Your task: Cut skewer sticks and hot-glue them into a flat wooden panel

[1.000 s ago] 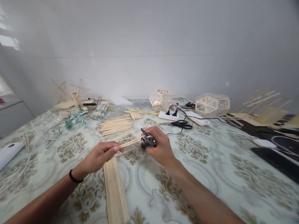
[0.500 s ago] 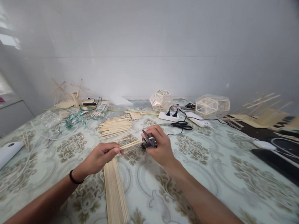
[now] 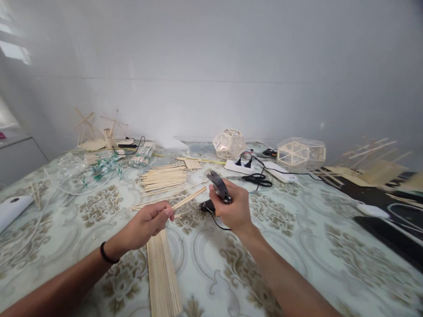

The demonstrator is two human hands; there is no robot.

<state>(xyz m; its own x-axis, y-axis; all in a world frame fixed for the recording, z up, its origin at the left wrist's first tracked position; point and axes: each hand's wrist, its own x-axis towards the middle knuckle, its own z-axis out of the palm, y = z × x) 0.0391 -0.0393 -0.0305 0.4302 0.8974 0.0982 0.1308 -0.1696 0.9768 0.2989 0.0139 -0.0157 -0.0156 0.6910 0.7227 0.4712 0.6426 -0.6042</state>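
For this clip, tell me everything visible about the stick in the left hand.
The stick is thin, straight and pale, like bare wood. The left hand pinches its near end between thumb and fingers, so it is lifted off the table, slanting up and away to the right. Its far tip is free, close to the black tool in the right hand but not touching it. Whether a second stick lies against it I cannot tell.

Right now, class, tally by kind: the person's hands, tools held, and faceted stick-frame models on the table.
Hands: 2, left hand pinching a stick and right hand
Black tool, in the right hand: 1
Faceted stick-frame models: 2
Total: 5
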